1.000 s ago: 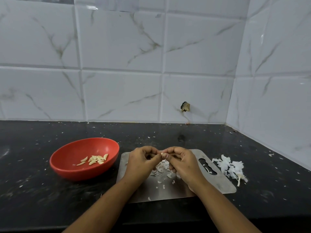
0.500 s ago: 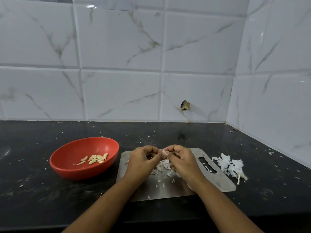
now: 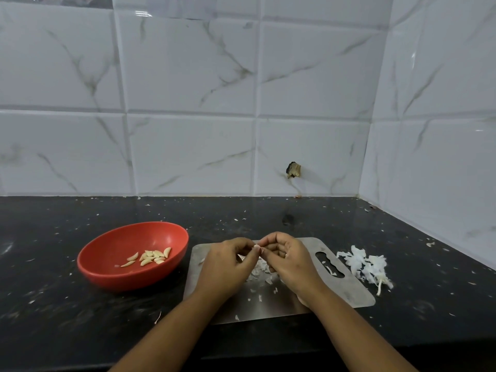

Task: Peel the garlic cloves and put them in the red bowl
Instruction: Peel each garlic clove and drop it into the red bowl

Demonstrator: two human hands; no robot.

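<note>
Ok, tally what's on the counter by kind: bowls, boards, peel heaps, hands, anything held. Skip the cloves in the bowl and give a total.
Red bowl: 1
Steel board: 1
Peel heaps: 2, board heap and right heap
Hands: 2, left hand and right hand
Pinched garlic clove: 1
Total: 7

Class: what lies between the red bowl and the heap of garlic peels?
Head view: the steel chopping board, the left hand and right hand pinching a garlic clove over it.

My left hand (image 3: 225, 264) and right hand (image 3: 291, 260) sit backs-up and close together, fingers curled inward, their thumbs and fingertips meeting in the middle to pinch a small garlic clove (image 3: 256, 247), while my bare forearms (image 3: 171, 326) reach forward and converge.
</note>
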